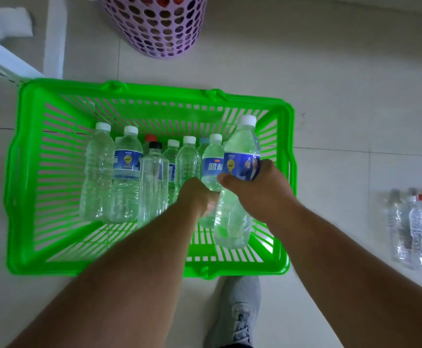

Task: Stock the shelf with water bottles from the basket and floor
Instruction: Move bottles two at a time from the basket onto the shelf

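A green slatted basket (27, 172) sits on the tiled floor and holds several clear water bottles (126, 172) standing in a row. My right hand (257, 184) grips a blue-labelled bottle with a white cap (240, 146), raised a little above the others at the basket's right side. My left hand (195, 194) reaches down beside it and closes around the lower part of a second blue-labelled bottle (212, 162); its fingers are mostly hidden. More bottles (417, 229) lie on the floor at the right edge.
A purple laundry basket with heart-shaped holes (159, 26) stands behind the green basket. A white shelf frame (9, 61) is at the upper left. My grey shoe (240, 312) is on the floor in front of the basket.
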Demonstrator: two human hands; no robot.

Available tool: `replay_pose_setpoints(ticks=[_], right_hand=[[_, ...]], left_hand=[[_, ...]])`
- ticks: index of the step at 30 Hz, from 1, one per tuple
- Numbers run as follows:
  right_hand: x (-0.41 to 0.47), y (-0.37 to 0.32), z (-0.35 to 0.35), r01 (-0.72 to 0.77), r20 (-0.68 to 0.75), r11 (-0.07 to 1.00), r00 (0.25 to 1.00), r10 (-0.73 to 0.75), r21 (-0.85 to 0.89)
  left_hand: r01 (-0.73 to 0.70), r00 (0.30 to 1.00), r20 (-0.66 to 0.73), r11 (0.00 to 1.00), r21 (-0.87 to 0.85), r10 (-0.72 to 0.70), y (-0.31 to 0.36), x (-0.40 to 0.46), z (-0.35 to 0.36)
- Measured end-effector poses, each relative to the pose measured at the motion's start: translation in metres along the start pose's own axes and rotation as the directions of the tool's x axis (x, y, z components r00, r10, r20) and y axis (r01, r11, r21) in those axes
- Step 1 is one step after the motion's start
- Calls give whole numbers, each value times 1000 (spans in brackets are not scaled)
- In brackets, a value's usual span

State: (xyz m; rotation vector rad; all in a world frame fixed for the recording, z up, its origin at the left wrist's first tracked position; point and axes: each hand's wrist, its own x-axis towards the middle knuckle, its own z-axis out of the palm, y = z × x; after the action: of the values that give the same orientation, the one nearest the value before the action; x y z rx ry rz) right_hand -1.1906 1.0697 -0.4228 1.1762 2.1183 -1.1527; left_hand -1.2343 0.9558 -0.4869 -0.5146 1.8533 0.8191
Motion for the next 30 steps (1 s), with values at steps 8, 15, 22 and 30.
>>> replay_pose_setpoints(ticks=[8, 15, 22, 30], right_hand=[[-66, -44, -46, 190, 58, 936, 975, -216, 297], [-191, -140, -126, 319, 54, 819, 920, -389, 477], [-348, -247, -223, 373, -33, 725, 899, -437, 579], [-522, -342, -312, 643, -213, 662, 760, -614, 385]], left_hand=[[-84, 986, 134, 987, -137, 102, -23, -78, -67], [-246, 964, 47, 945, -214, 262, -6, -227, -154], [-460, 882, -9, 857, -233, 471, 39, -443, -241], [-646, 763, -160, 729, -226, 627, 72, -635, -318]])
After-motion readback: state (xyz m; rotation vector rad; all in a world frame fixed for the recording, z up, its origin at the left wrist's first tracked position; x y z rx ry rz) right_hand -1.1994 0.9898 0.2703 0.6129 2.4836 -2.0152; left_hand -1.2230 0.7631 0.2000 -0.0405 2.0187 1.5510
